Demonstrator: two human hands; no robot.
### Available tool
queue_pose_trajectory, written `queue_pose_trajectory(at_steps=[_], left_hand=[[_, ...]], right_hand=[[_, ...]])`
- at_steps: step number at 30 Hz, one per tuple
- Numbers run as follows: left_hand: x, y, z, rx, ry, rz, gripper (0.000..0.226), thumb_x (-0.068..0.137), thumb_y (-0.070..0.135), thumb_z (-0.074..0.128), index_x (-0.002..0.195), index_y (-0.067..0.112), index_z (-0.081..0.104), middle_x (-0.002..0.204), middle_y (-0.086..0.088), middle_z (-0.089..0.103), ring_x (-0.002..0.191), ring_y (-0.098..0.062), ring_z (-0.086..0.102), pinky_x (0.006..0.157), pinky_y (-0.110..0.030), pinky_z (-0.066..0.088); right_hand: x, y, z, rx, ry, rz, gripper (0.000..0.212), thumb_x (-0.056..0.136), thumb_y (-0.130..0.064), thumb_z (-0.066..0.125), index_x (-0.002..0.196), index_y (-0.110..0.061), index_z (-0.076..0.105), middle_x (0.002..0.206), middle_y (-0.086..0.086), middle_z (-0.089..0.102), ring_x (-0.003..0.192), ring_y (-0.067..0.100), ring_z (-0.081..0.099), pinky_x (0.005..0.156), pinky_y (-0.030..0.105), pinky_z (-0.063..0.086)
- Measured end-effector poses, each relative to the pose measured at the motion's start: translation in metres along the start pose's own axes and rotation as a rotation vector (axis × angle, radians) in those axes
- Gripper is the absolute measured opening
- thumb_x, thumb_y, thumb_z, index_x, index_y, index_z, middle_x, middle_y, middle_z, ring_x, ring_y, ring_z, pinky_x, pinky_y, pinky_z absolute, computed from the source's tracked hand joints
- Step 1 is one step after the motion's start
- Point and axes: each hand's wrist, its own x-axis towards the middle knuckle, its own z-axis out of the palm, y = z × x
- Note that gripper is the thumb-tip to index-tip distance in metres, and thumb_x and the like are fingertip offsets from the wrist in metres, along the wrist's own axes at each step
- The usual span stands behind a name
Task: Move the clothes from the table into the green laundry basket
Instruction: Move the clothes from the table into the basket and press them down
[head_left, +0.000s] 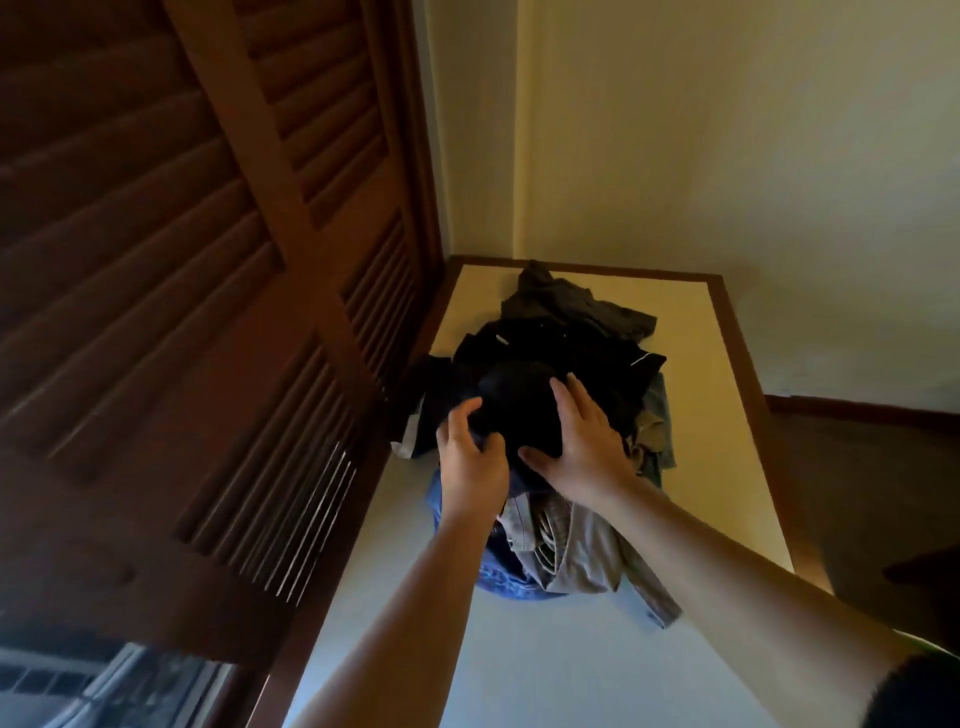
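A heap of clothes (566, 332) lies on the pale table (717, 415), with black garments on top and beige and blue ones underneath. My left hand (470, 457) grips the near left side of a black garment (519, 405), fingers curled into the cloth. My right hand (587, 447) lies on the same black garment with fingers spread and fairly straight. A beige checked shirt (576, 551) and a blue garment (498, 577) stick out below my wrists. The green laundry basket is not plainly in view; only a thin green sliver (930, 640) shows at the lower right edge.
A dark wooden louvred shutter (182, 312) stands close along the table's left side. Cream walls (727, 130) meet in a corner behind the table. Brown floor (872, 478) lies to the right. A window (104, 686) shows at the bottom left.
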Motion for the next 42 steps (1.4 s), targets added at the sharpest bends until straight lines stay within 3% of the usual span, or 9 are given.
queue_pose_trajectory(at_steps=[4,9,16,20,23,31,37,40,42], left_hand=[[0.023,-0.017,0.002,-0.033,-0.047,-0.034,0.045,0.101,0.012,0.053,0.143,0.03,0.05,0.146,-0.002,0.052,0.126,-0.015,0.057,0.103,-0.035,0.049],[0.037,-0.033,0.006,-0.075,-0.067,-0.049,0.041,0.102,0.009,0.054,0.139,0.026,0.053,0.135,-0.003,0.061,0.119,-0.013,0.062,0.088,-0.019,0.048],[0.04,-0.032,0.004,-0.094,-0.026,-0.03,0.058,0.1,0.052,0.061,0.153,0.043,0.038,0.162,-0.003,0.032,0.147,-0.024,0.039,0.12,-0.046,0.037],[0.034,-0.021,0.004,-0.235,-0.096,-0.028,0.075,0.094,0.063,0.063,0.159,0.049,0.028,0.169,0.004,0.03,0.155,-0.017,0.031,0.119,-0.032,0.03],[0.029,-0.017,0.005,-0.147,-0.071,0.016,0.077,0.086,0.079,0.06,0.154,0.057,0.032,0.161,0.007,0.046,0.153,-0.017,0.036,0.125,-0.05,0.031],[0.002,0.024,0.019,0.252,-0.041,0.114,0.088,0.079,0.09,0.029,0.148,0.041,0.052,0.175,-0.007,0.009,0.16,-0.016,-0.01,0.123,-0.066,-0.007],[-0.015,0.027,0.033,0.724,-0.203,0.224,0.029,0.099,0.027,0.052,0.122,0.031,0.07,0.176,-0.013,-0.003,0.153,-0.039,-0.035,0.111,-0.077,-0.023],[-0.03,0.02,0.032,0.628,-0.105,0.347,0.025,0.093,0.017,0.048,0.108,0.021,0.068,0.169,-0.011,0.031,0.16,-0.036,-0.009,0.117,-0.07,-0.023],[-0.044,0.018,0.028,0.206,-0.212,0.348,0.02,0.101,0.017,0.046,0.104,0.019,0.065,0.129,-0.004,0.07,0.136,-0.026,0.047,0.123,-0.065,0.024]], right_hand=[[0.021,0.001,0.013,-0.182,-0.111,0.07,0.118,0.079,-0.078,0.063,0.164,-0.03,-0.003,0.173,0.001,0.01,0.147,0.039,0.032,0.112,0.054,0.036],[0.026,0.006,0.021,-0.199,-0.052,0.138,0.055,0.09,-0.064,0.058,0.136,-0.033,0.056,0.133,0.0,0.061,0.129,0.039,0.045,0.102,0.051,0.038],[0.002,0.011,-0.004,0.61,0.191,0.019,0.025,0.1,-0.035,0.063,0.084,-0.016,0.058,0.068,-0.004,0.054,0.068,0.017,0.054,0.065,0.036,0.037],[-0.025,0.008,-0.023,1.316,0.095,0.162,0.028,0.097,-0.012,0.063,0.123,-0.006,0.069,0.114,0.017,0.076,0.107,0.029,0.071,0.091,0.038,0.052],[-0.04,0.011,-0.036,1.623,0.056,0.229,0.054,0.086,-0.016,0.066,0.137,0.003,0.06,0.136,0.024,0.065,0.129,0.038,0.061,0.114,0.052,0.043],[-0.073,0.014,-0.057,1.527,-0.136,0.301,0.064,0.067,-0.026,0.081,0.126,-0.006,0.07,0.129,0.019,0.071,0.121,0.038,0.068,0.112,0.054,0.044],[-0.072,0.016,-0.064,1.133,0.179,0.291,0.032,0.088,-0.019,0.08,0.118,-0.016,0.069,0.113,0.005,0.076,0.107,0.023,0.073,0.09,0.037,0.058],[-0.07,0.02,-0.068,1.084,0.224,0.296,0.047,0.078,-0.041,0.082,0.119,-0.031,0.061,0.12,-0.002,0.069,0.107,0.017,0.071,0.091,0.035,0.057],[-0.066,0.02,-0.072,1.16,0.159,0.357,0.054,0.072,-0.057,0.077,0.12,-0.04,0.06,0.129,-0.003,0.066,0.113,0.017,0.068,0.1,0.041,0.055]])
